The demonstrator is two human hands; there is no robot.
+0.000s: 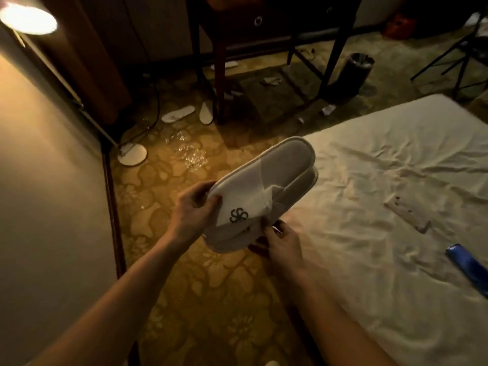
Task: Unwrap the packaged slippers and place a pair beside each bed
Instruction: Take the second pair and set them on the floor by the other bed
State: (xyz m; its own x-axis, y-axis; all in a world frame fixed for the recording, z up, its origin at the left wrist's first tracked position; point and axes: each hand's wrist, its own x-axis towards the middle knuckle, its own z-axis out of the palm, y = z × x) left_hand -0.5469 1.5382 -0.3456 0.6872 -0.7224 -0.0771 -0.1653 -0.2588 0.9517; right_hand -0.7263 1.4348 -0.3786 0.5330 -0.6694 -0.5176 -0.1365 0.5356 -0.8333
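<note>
- The slippers (260, 191), a white stacked pair, are held in mid-air over the carpet (211, 286), just beside the bed (369, 207) at 3 o'clock.
- The top slipper's strap bears a dark swirl logo (238, 215); no readable writing.
- The left hand (194, 207) has its fingers clamped on the toe end.
- The right hand (284, 243) pinches the slippers' lower edge.
- Crumpled clear wrap (191, 154) lies on the carpet at 11 o'clock.
- Two loose soles (184, 114) lie near a desk leg (220, 83) at 12 o'clock.
- A blue item (468, 265) rests on the bed.
</note>
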